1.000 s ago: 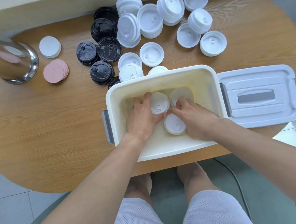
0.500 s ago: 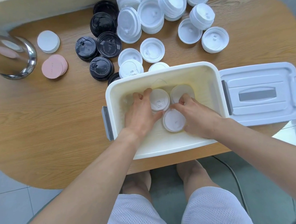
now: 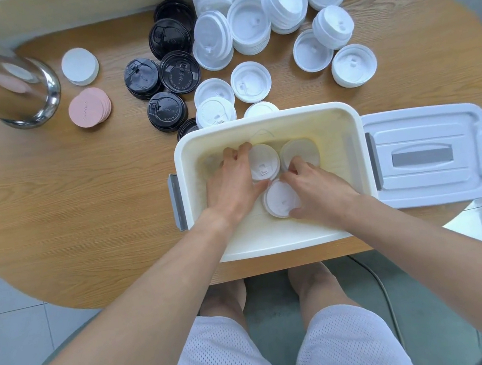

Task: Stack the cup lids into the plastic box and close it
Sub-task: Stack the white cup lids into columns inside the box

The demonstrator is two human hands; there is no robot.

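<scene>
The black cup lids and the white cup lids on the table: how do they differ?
The black cup lids are few and sit left of the white cup lids, which are many. The black ones stand in low piles; several white stacks are taller and lean. Both are round with a drinking tab, and both lie on the table behind the plastic box.

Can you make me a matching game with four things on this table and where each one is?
Things:
1. box lid
2. pink discs
3. black lids
4. left hand

Places:
A. inside the box
B. right of the box, flat on the table
C. beside the shiny metal cylinder, far left
D. between the pink discs and the white lids

Pairs: 1-B, 2-C, 3-D, 4-A
</scene>
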